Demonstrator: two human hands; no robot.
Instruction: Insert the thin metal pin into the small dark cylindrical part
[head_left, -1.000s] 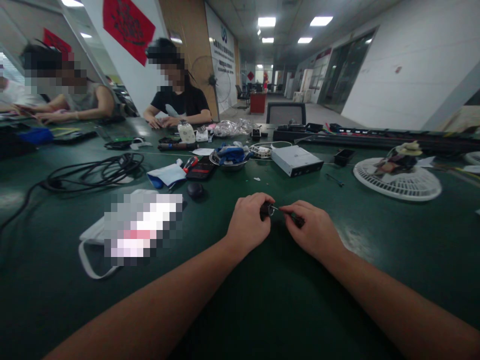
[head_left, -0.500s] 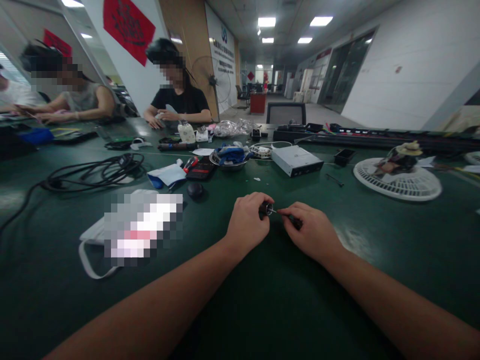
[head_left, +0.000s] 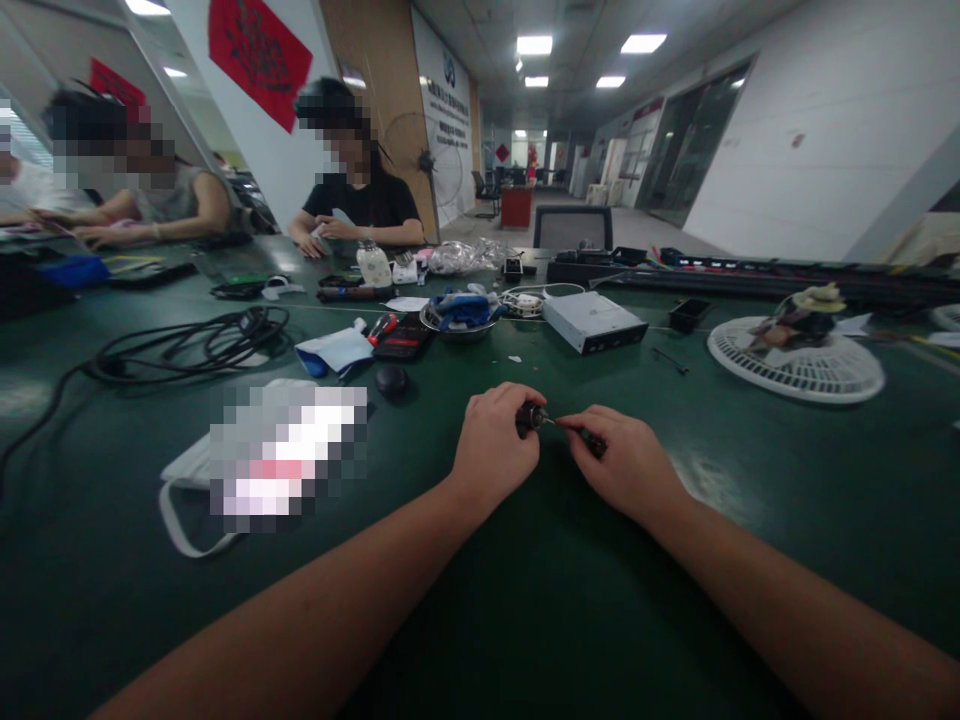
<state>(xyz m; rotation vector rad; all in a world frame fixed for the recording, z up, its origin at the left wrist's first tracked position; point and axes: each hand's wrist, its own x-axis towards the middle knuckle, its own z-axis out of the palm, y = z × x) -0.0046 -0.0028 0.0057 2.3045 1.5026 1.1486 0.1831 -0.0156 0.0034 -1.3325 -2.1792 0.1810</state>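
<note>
My left hand [head_left: 495, 440] is closed around a short dark cylinder [head_left: 531, 416], most of which its fingers cover. The cylinder's metal-looking end points right, toward my other hand. In my right hand [head_left: 619, 455], thumb and fingers pinch a slim dark tool [head_left: 596, 446]; its kind cannot be made out. A thin metal shaft [head_left: 550, 421] spans the small gap between the fingertips and meets the cylinder's end. Both hands are low over the green tabletop [head_left: 525, 580].
Left lie a partly blurred white object [head_left: 184, 460], a mouse [head_left: 391, 380] and a coiled black cable [head_left: 187, 345]. Beyond my hands are a metal bowl [head_left: 461, 328] with blue cloth and a disc drive [head_left: 592, 320]. A white fan grille [head_left: 795, 375] lies right. Co-workers sit across the table.
The cylinder has turned slightly in my left hand, so its end shows at a different angle. Both hands stay almost in place.
</note>
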